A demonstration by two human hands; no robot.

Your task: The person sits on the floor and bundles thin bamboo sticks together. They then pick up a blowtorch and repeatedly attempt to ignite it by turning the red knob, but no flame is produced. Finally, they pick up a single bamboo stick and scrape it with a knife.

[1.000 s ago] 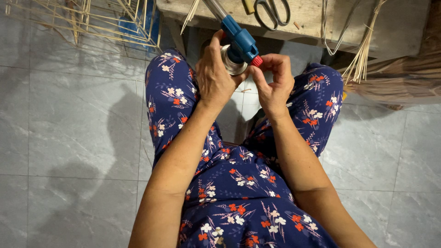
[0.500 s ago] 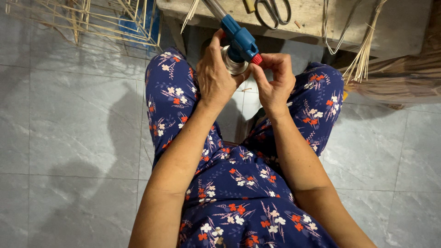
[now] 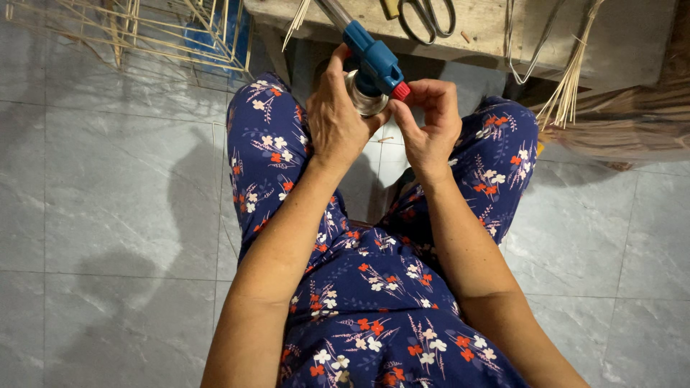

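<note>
Left hand (image 3: 336, 118) is wrapped around the metal can (image 3: 363, 97) of a blue torch (image 3: 374, 61), held just below the wooden bench (image 3: 489, 36). Its red knob (image 3: 400, 91) is pinched by the right hand (image 3: 428, 122). Scissors (image 3: 425, 14) are left on the bench.

grey marble floor tiles (image 3: 108, 215), wooden bench (image 3: 489, 29)

Scissors (image 3: 428, 16) lie on the wooden tabletop (image 3: 489, 32); thin bamboo strips (image 3: 571, 72) hang off its edge, a stick frame (image 3: 144, 32) on the grey tiled floor (image 3: 108, 215).

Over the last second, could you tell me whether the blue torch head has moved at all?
No. The blue torch head sits at the same spot below the scissors on the wooden bench, both hands holding as before.
</note>
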